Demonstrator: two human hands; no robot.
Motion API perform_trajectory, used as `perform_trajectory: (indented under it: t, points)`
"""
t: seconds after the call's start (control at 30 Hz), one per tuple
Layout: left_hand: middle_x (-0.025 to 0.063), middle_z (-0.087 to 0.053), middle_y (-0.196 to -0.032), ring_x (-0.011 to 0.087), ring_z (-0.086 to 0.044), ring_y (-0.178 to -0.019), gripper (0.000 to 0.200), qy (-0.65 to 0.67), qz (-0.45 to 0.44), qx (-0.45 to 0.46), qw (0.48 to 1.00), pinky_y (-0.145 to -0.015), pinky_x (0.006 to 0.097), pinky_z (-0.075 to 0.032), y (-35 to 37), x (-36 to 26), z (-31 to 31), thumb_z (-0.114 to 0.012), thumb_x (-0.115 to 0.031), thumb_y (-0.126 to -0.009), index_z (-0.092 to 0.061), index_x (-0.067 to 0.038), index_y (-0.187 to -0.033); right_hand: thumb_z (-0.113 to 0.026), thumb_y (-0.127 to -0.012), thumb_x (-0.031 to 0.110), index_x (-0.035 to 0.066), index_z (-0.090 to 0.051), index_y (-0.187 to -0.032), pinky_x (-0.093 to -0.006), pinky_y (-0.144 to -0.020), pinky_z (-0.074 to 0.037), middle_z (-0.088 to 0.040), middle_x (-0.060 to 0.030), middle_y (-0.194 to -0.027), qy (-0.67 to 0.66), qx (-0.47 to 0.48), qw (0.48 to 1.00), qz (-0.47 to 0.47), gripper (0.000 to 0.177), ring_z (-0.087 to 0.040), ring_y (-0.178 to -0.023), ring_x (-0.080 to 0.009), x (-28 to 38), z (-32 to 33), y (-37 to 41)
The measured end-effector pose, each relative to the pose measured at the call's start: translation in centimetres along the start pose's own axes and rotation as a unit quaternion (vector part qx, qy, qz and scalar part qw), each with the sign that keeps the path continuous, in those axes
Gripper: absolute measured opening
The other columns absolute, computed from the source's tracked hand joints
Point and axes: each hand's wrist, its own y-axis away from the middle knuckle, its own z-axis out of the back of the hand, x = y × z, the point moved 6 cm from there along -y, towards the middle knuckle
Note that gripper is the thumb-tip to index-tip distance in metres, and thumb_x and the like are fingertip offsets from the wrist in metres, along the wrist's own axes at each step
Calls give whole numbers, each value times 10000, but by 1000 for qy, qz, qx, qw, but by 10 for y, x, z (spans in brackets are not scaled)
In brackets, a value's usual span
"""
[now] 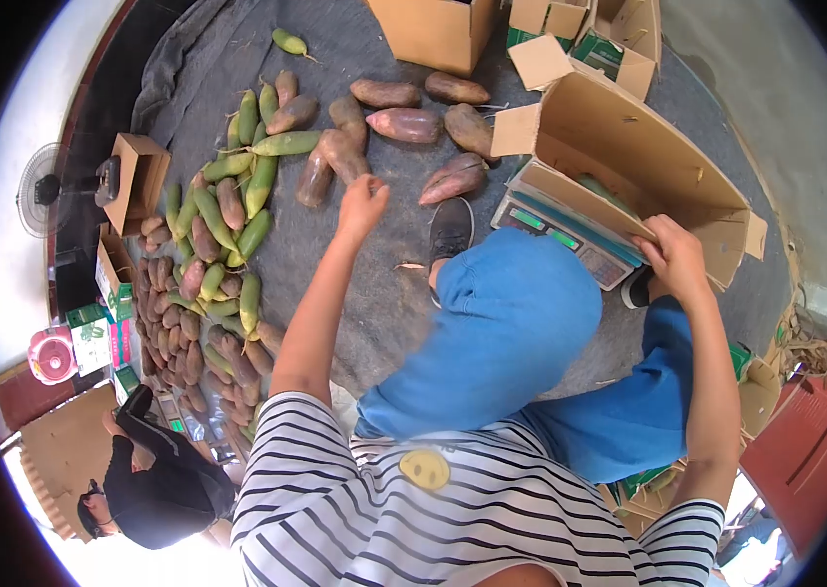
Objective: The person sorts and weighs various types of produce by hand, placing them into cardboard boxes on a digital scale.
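Note:
My left hand (364, 207) is closed at the lower end of a brownish-purple radish (341, 155), which lies against other dark radishes on the floor sheet. My right hand (672, 252) grips the near edge of an open cardboard box (619, 117), fingers over its rim. The box stands tilted on a digital scale (570, 238) with green-lit displays. Inside the box a green radish (601, 189) shows in part; the near wall hides the rest. Several large reddish radishes (405, 125) lie between the left hand and the box.
Green radishes (262, 186) and a heap of smaller reddish roots (171, 338) cover the left floor. More cardboard boxes (433, 29) stand at the back. A fan (42, 189) is at far left. Another person in black (164, 489) crouches at lower left.

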Motion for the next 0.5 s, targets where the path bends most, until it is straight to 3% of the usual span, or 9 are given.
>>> perform_trajectory:
  t: [0.07, 0.17, 0.37, 0.5]
  points:
    - [212, -612, -1033, 361, -582, -985, 356, -109, 44, -10, 993, -849, 421, -464, 4, 47, 7, -613, -281, -781, -593, -18, -1021, -622, -824, 182, 53, -553, -900, -415, -675, -453, -554, -127, -835, -14, -5, 1000, -6, 165, -571, -805, -340, 1, 0, -1]
    - [220, -586, -1073, 371, -557, -1034, 393, -158, 143, -6, 977, -875, 433, -453, 18, 104, 11, -605, -278, -779, -568, -18, -1071, -624, -819, 161, 50, -564, -901, -405, -669, -451, -555, -130, -838, -20, -3, 1000, -11, 151, -570, -790, -340, 2, 1, -3]
    - [249, -610, -1062, 387, -572, -1030, 398, -130, 253, 84, 955, -887, 434, -453, 77, 203, -10, -589, -275, -771, -581, -15, -1072, -621, -816, 129, 44, -577, -910, -375, -660, -452, -548, -132, -835, -34, 2, 999, -17, 134, -569, -769, -335, 7, 0, -6]
    - [259, -622, -1032, 397, -582, -1015, 374, -132, 277, 186, 933, -878, 429, -456, 158, 208, -32, -545, -261, -780, -611, 11, -1028, -621, -817, 121, 42, -580, -920, -367, -669, -452, -559, -128, -850, -27, 3, 999, -20, 137, -576, -779, -329, 6, -1, -7]
